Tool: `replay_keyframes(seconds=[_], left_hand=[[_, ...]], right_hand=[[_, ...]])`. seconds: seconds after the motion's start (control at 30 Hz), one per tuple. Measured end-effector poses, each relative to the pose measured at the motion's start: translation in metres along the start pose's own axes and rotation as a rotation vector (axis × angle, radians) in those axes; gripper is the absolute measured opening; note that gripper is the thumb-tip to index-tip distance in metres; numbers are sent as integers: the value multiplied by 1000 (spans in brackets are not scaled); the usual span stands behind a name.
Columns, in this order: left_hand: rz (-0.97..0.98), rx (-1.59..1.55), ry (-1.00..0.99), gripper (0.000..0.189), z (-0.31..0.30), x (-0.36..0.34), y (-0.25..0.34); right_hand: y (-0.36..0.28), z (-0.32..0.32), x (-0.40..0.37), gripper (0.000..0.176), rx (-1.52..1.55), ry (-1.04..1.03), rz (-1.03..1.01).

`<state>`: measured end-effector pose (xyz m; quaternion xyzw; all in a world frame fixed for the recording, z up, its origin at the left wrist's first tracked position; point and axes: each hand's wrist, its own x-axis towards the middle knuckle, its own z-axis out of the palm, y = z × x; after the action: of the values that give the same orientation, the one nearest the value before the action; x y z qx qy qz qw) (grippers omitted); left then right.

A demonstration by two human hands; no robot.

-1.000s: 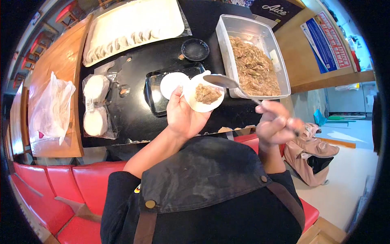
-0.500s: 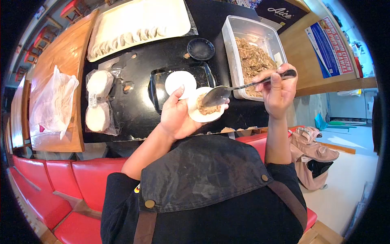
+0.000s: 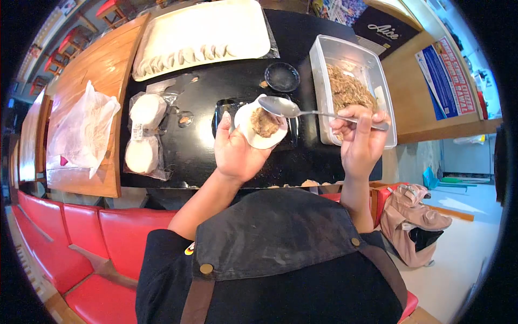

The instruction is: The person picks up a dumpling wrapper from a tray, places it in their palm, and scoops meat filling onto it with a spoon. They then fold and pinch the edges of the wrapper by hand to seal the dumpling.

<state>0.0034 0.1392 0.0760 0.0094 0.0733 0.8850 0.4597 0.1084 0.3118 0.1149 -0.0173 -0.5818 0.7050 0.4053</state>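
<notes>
In my left hand (image 3: 236, 154) a round white dumpling wrapper (image 3: 260, 142) rests across the fingers, the thumb raised at its left. A brown lump of minced filling (image 3: 265, 123) sits in the wrapper's middle. My right hand (image 3: 362, 139) grips the handle of a metal spoon (image 3: 281, 107), whose bowl hangs over the wrapper's upper edge. Just behind that hand stands a clear plastic container (image 3: 322, 81) holding more filling (image 3: 348, 89). Under the wrapper lies a black tray (image 3: 293, 129), mostly covered from view.
Folded dumplings (image 3: 186, 55) line the near side of a cream tray (image 3: 216, 27). A small black bowl (image 3: 282, 77) stands right of centre. Packed wrappers (image 3: 144, 129) lie at left, near a plastic bag (image 3: 86, 129) on a wooden table (image 3: 110, 178). A dark box (image 3: 380, 29) stands at back right.
The spoon has lifted off the filling and moved toward the wrapper's far edge. My left hand has brought the wrapper over the tray, covering the white wrappers there. The view has shifted slightly.
</notes>
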Motion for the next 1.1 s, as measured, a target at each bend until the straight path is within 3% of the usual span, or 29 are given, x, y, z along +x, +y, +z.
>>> replay_keyframes(seconds=[0.13, 0.27, 0.33, 0.47, 0.53, 0.6, 0.67, 0.73, 0.87, 1.1], left_hand=[[132, 31, 5, 68, 3, 2, 0], [195, 63, 133, 66, -7, 7, 0], [201, 64, 142, 66, -9, 6, 0], [187, 45, 61, 68, -9, 5, 2], [184, 54, 35, 69, -6, 4, 3], [193, 73, 8, 71, -4, 3, 4], [203, 83, 9, 71, -5, 3, 6], [210, 95, 8, 72, -6, 3, 7], [247, 156, 4, 73, -6, 3, 5], [276, 145, 8, 72, -7, 3, 4]], right_hand=[[11, 13, -20, 19, 38, -7, 27], [12, 28, -35, 18, -169, -44, 17], [6, 25, -33, 17, 6, -25, 85], [9, 20, -25, 12, -8, -1, 18], [11, 27, -24, 14, 67, 16, 29], [14, 29, -24, 18, -109, -51, 4], [12, 33, -20, 26, -71, -62, 12], [9, 37, -17, 31, -254, -60, 37], [2, 32, -12, 35, -95, -15, 224], [10, 25, -17, 32, -4, 28, 345]])
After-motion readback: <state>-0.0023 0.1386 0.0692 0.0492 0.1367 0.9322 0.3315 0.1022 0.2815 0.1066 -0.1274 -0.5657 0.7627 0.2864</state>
